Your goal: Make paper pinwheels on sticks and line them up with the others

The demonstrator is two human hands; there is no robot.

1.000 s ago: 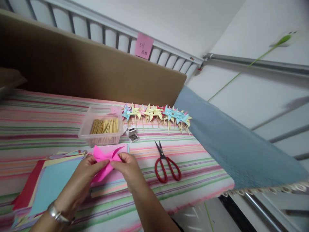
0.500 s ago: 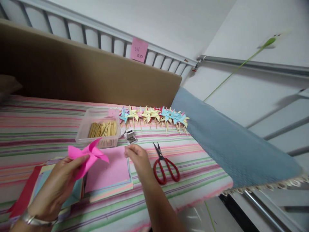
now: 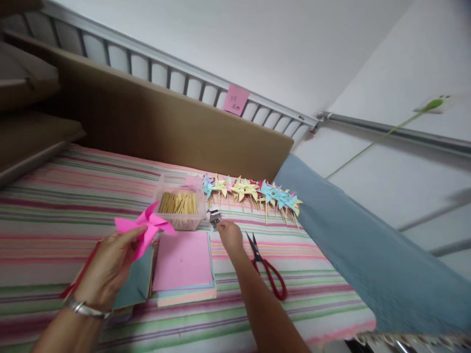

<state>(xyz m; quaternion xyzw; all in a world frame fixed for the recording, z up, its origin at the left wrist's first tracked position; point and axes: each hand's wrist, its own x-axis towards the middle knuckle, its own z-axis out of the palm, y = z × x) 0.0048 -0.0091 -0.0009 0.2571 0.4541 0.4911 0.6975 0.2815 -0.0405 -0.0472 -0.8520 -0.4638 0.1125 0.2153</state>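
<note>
A bright pink paper pinwheel [image 3: 151,223] with folded blades is pinched between the thumb and fingers of my left hand [image 3: 117,252], above the paper stacks. My right hand [image 3: 230,234] reaches out to a small open box [image 3: 214,215] of tiny metal pieces. Its fingertips are pressed together at the box's near edge; whatever they hold is too small to make out. Below and between the hands lies a stack of pink paper squares [image 3: 184,262], with blue and peach sheets under it. Red-handled scissors [image 3: 270,272] lie to the right of my right forearm.
A clear plastic tub [image 3: 200,208] of short wooden sticks [image 3: 179,202] stands behind the paper. Finished pinwheels on sticks [image 3: 250,191] lie in a row toward the cardboard panel [image 3: 165,117]. More coloured sheets [image 3: 138,282] lie under my left hand. Striped cloth [image 3: 301,260] covers the surface.
My right hand has moved away from the paper stack's corner to the small box. The left hand still holds the pink pinwheel. The whole view has shifted.
</note>
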